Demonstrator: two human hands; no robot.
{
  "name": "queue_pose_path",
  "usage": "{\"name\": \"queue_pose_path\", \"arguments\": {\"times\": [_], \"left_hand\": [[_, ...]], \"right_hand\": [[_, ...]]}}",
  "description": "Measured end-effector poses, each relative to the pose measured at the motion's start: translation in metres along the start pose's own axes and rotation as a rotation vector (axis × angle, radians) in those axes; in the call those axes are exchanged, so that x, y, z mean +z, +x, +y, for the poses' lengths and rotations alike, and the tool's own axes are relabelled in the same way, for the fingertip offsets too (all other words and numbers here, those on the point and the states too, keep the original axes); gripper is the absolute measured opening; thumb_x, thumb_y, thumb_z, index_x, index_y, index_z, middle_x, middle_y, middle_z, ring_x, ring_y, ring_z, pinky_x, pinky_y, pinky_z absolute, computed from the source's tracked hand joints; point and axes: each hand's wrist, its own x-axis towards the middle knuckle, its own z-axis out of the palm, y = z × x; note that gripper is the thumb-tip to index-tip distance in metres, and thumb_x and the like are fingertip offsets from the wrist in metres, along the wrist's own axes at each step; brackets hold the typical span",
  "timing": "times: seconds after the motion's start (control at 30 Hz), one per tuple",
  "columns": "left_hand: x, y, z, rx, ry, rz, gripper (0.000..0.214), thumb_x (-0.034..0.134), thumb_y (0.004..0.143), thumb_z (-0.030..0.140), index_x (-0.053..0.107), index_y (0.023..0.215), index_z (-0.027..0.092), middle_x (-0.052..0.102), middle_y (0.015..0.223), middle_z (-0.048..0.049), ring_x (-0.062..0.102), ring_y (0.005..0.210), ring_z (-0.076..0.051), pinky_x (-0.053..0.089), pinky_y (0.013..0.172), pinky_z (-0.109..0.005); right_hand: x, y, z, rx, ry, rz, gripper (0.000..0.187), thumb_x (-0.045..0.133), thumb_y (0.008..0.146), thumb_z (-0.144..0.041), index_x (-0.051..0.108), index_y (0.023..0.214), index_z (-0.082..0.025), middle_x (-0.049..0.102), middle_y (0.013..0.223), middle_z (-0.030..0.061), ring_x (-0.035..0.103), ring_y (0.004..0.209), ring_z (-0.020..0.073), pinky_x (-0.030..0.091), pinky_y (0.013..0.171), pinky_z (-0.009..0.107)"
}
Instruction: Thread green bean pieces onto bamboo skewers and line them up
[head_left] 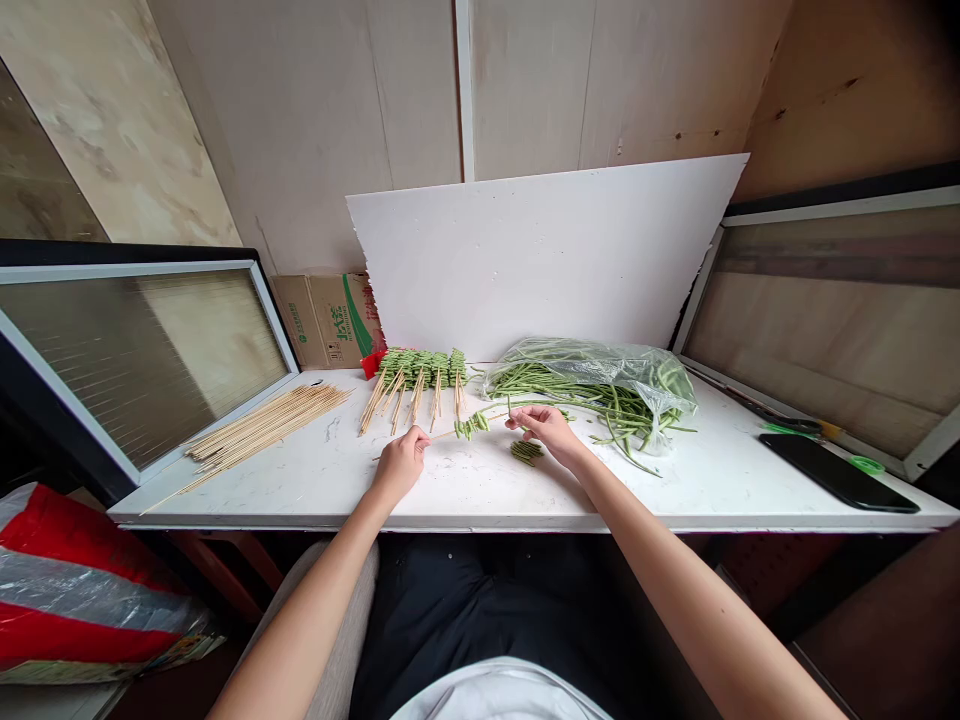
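Observation:
My left hand [401, 462] is closed around the blunt end of a bamboo skewer [442, 434] that carries several folded green bean pieces [472, 425] near its tip. My right hand [546, 426] pinches a short bean piece [511, 408] just past the skewer's point. A small bundle of cut beans [526, 452] lies on the white table [450, 495] below my right hand.
Several finished bean skewers [416, 380] lie in a row behind my hands. Bare skewers [262, 425] are piled at the left. An open plastic bag of long beans [600, 385] sits at the right, with a black phone [836, 472] and green-handled scissors [795, 427] further right.

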Motion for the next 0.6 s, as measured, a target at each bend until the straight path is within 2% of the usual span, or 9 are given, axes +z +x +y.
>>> {"name": "queue_pose_path", "arguments": {"times": [0.23,0.43,0.6], "left_hand": [[-0.0028,-0.0008,0.0031,0.000,-0.012,-0.019,0.017,0.046,0.100,0.018,0.062,0.095,0.024,0.078,0.092,-0.0045,0.072,0.081,-0.024,0.044,0.068,-0.029],[-0.0031,-0.0012,0.0017,0.043,0.041,-0.026,0.020,0.049,0.095,0.011,0.062,0.093,0.025,0.079,0.094,-0.0035,0.073,0.086,-0.022,0.044,0.068,-0.027],[-0.0032,-0.0018,0.0005,0.068,0.093,-0.030,0.023,0.051,0.091,0.005,0.063,0.092,0.025,0.079,0.094,-0.0028,0.073,0.086,-0.022,0.043,0.068,-0.027]], "right_hand": [[0.0006,0.0003,0.0004,-0.014,-0.043,0.015,0.045,0.072,0.085,-0.064,0.080,0.088,-0.020,0.079,0.099,0.0125,0.071,0.095,0.0258,0.051,0.071,0.032],[-0.0011,-0.0005,0.0009,-0.023,-0.058,-0.017,0.045,0.071,0.086,-0.063,0.080,0.090,-0.020,0.080,0.100,0.0136,0.071,0.101,0.0278,0.052,0.073,0.032],[-0.0017,-0.0004,0.0015,-0.017,-0.073,-0.025,0.045,0.074,0.084,-0.062,0.081,0.090,-0.018,0.080,0.096,0.0132,0.072,0.093,0.0268,0.050,0.071,0.032]]}}
